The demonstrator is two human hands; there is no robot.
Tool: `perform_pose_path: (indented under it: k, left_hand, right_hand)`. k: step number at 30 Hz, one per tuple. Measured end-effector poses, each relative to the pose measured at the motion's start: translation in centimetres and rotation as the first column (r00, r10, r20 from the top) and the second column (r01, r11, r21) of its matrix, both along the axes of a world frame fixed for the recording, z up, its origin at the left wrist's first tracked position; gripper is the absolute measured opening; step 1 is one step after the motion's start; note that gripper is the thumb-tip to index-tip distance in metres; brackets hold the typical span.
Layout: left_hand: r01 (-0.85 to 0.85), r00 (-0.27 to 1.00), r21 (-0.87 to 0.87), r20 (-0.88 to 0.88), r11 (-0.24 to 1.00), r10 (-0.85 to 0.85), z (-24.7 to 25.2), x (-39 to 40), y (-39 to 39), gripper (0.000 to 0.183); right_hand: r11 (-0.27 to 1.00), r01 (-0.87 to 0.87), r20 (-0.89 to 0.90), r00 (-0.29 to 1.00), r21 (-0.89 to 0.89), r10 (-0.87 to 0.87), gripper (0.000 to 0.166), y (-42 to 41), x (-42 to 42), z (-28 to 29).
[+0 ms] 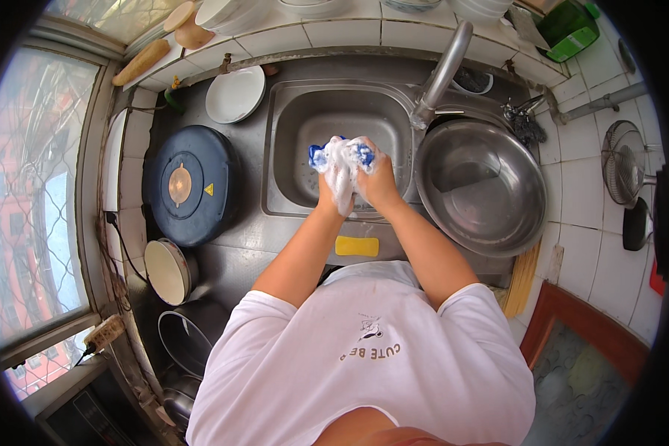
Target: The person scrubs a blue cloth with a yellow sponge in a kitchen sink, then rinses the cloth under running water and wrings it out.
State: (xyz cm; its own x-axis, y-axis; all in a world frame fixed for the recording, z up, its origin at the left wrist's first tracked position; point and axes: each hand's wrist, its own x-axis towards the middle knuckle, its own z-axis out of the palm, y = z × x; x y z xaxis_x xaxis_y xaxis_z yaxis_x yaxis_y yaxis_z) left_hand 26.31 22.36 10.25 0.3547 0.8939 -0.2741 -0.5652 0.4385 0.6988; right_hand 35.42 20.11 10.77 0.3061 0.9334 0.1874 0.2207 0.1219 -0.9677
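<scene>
Over the stainless steel sink basin, my left hand and my right hand are close together, both gripping a blue cloth covered in white suds. Thick foam hides most of my fingers and the middle of the cloth; blue parts show at both sides. Some foam hangs down between my wrists. A curved metal faucet stands at the basin's back right corner. On the sink's front ledge, between my forearms, lies a yellow sponge.
A large steel bowl sits right of the basin. Left are a round dark blue lid-like appliance, a white plate, an enamel bowl and a metal pot. Bowls and a green bottle stand on the tiled ledge behind.
</scene>
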Motion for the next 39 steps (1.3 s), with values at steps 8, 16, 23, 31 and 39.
perform_pose_path:
  k: [8, 16, 23, 31, 39]
  left_hand:
    - [0.038, 0.938, 0.237, -0.343, 0.971, 0.047, 0.8, 0.7, -0.4, 0.018]
    - [-0.101, 0.905, -0.066, -0.421, 0.993, 0.065, 2.7, 0.1, 0.8, 0.017]
    - [0.046, 0.919, 0.236, -0.392, 0.971, 0.051, 1.1, -0.4, 0.5, 0.016]
    - [0.185, 0.840, 0.368, -0.540, 0.911, 0.047, -0.4, -0.6, 0.4, 0.016]
    - [-0.025, 0.995, -0.029, -0.102, 0.999, 0.022, 0.6, 0.3, -0.6, 0.020]
  right_hand:
    - [0.987, -0.024, -0.637, 0.766, -0.159, -0.084, 0.039, 1.1, 1.1, -1.6]
    - [0.969, -0.225, -0.605, 0.787, -0.101, 0.120, 0.039, 0.7, 3.5, -0.1]
    - [0.995, -0.054, 0.050, 0.998, 0.088, 0.049, 0.052, -1.6, -0.4, 1.2]
    - [0.992, -0.036, -0.021, 0.999, 0.118, 0.039, 0.014, -0.5, -0.1, 0.3]
    - [0.999, 0.037, -0.047, 0.998, 0.021, -0.036, 0.021, -0.1, 0.0, -0.1]
